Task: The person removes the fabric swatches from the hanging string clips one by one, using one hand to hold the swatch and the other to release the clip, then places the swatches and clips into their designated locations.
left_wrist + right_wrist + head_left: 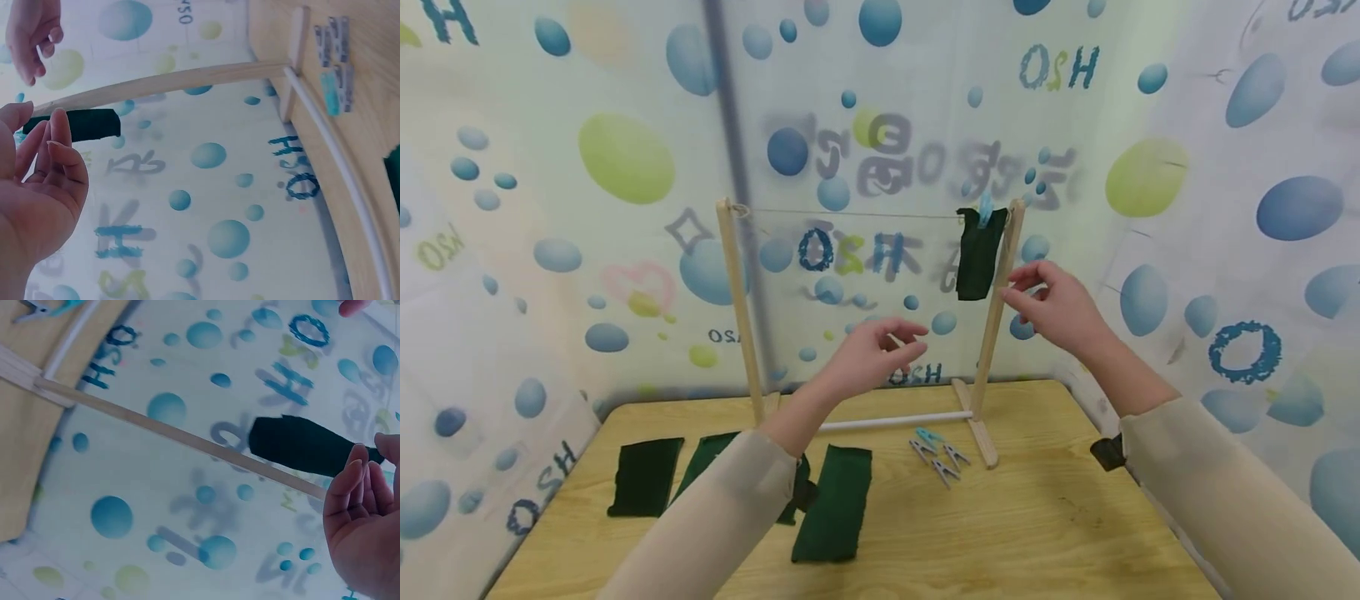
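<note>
A dark green cloth (979,260) hangs at the right end of a string (857,213), held by a light blue clothespin (985,210). My right hand (1054,305), its fingers loosely bent and holding nothing, is beside the right wooden post (997,333), just below and right of that cloth. My left hand (876,357) hovers in front of the frame's middle, fingers relaxed, with nothing in them. In the left wrist view the left hand (47,181) overlaps the hanging cloth (94,125). The right wrist view shows the right hand (365,519) near the cloth (300,445).
Several clothespins (943,472) lie on the wooden table (1000,533) near the frame's right foot (976,425). Green cloths lie at the left: a dark one (646,477), a long one (835,504) and one partly behind my left sleeve (707,454). A white rod (895,420) joins the posts low down.
</note>
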`<state>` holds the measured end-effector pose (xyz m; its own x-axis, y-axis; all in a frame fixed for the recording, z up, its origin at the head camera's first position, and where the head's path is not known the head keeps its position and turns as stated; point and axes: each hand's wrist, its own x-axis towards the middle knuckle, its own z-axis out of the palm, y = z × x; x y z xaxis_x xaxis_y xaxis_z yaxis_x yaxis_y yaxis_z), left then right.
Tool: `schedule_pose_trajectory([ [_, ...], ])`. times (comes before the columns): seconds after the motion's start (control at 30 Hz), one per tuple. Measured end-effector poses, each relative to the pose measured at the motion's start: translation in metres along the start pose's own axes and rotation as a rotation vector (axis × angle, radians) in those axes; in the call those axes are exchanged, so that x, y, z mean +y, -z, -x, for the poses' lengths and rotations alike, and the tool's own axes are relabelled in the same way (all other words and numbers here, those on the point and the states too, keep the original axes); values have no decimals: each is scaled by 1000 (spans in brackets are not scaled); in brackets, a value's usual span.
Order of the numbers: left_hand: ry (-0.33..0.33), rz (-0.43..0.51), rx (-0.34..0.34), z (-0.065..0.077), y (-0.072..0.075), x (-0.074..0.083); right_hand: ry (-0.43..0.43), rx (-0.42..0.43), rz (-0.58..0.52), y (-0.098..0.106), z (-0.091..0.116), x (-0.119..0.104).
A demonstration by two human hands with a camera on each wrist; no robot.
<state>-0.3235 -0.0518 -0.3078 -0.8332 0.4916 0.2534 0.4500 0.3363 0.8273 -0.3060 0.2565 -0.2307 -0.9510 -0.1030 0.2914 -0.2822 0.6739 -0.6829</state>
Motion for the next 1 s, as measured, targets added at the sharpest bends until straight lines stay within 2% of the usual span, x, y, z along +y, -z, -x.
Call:
schedule_pose_trajectory([
  [0.23, -41, 62, 61, -36, -4, 16, 24, 76, 24, 20, -27, -23],
  [0.4, -46, 106, 123, -64, -9, 24, 32, 145, 28, 31, -42, -35],
  [0.5, -37, 158, 167, -80, -11, 31, 38, 158, 43, 34, -51, -41],
  [0.73, 2, 265, 294, -115, -15, 47, 44, 112, 59, 35, -74, -55],
  [0.87, 18, 329, 318, -131, -21, 51, 42, 60, 59, 35, -82, -61],
  [1.0, 31, 391, 327, -140, -26, 55, 23, 19, 42, 34, -87, -66],
])
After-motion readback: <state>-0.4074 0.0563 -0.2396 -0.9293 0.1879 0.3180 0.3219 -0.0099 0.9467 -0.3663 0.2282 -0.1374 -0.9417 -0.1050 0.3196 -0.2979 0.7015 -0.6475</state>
